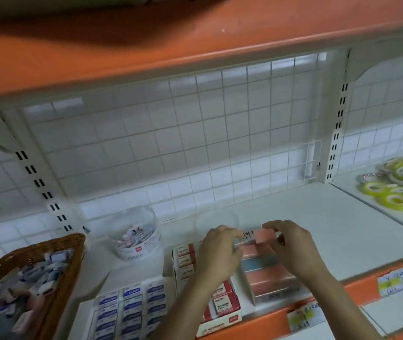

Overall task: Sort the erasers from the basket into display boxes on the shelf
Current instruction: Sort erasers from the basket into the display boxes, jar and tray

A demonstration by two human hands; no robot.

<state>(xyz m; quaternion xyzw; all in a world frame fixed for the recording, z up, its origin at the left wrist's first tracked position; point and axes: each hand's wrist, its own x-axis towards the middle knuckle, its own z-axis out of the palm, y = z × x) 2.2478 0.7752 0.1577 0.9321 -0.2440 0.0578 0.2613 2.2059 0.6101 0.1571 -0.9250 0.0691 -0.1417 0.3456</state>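
Eraser (pixel 265 236), pink, pinched by right hand (pixel 291 244) over clear display box (pixel 277 296) beneath; left hand (pixel 220 251) curled alongside, grip indeterminate.

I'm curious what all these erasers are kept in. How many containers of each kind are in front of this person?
Wicker basket: 1
Clear round tub: 1
Display boxes: 3 (blue-label box, red-label box, clear box)
Total: 5
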